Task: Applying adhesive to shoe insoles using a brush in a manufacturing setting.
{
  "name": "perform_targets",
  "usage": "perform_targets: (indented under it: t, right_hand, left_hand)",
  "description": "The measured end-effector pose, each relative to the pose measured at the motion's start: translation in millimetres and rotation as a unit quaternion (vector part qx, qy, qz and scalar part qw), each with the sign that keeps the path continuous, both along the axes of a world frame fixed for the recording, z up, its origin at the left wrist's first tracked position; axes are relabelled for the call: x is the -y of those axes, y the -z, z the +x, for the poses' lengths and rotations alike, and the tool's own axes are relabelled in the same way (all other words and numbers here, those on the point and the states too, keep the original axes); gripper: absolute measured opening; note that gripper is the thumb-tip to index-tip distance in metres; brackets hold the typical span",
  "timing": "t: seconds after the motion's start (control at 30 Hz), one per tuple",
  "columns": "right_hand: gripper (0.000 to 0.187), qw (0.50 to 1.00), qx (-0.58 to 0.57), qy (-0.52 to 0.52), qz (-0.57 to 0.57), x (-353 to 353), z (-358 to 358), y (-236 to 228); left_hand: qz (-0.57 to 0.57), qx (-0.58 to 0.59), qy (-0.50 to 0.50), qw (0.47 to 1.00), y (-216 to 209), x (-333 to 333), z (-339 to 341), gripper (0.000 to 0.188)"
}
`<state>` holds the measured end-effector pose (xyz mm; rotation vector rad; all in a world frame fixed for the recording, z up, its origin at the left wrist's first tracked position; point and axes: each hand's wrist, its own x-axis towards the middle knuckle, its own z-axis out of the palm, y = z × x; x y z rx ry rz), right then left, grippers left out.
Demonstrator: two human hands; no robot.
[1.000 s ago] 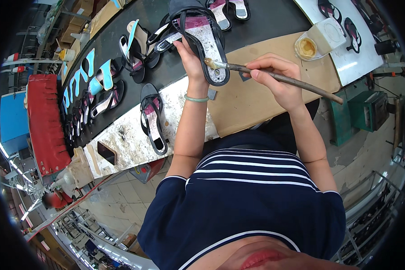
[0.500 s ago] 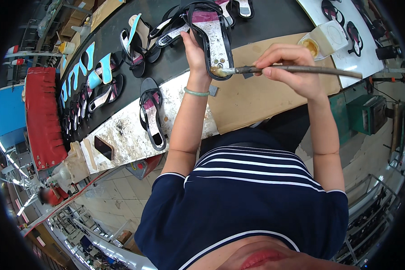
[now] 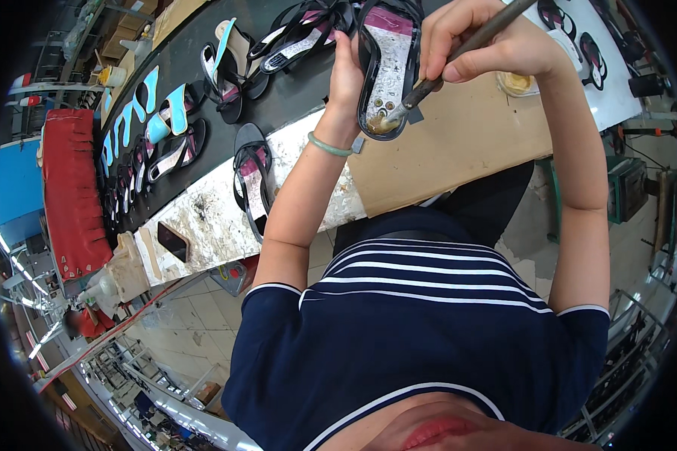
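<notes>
One tub (image 3: 508, 95) of yellowish paste (image 3: 517, 81), one brush (image 3: 421, 91)

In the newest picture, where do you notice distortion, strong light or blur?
Head view: the fisheye lens bends the far edge of the dark table and leaves black corners; head view, left rim: a lamp shines as a white streak; head view, upper middle: the held sandal and the brush look fairly sharp, without obvious motion blur.

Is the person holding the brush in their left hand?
No, the right hand grips the brush, while the left hand holds the sandal that its tip touches.
</notes>
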<state>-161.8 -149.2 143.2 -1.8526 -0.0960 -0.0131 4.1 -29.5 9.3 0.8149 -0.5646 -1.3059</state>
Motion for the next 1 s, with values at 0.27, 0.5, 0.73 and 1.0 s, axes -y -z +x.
perform_targets:
  t: [0.27,0.5,0.73,1.0]
  right_hand:
    - [0.016,0.998,-0.001,-0.066,-0.018,3,15,-16]
    - [0.018,0.995,-0.055,-0.078,-0.001,3,21,-22]
    - [0.019,0.992,-0.052,-0.111,-0.027,1,28,-26]
    - [0.018,0.993,-0.055,-0.106,-0.003,1,22,-19]
  left_hand:
    - [0.035,0.067,0.108,0.991,4,10,2,0.077]
    - [0.106,0.198,0.194,0.955,-12,21,2,0.062]
    - [0.006,0.077,0.311,0.947,66,51,-4,0.046]
    - [-0.011,0.205,0.299,0.932,31,24,-3,0.049]
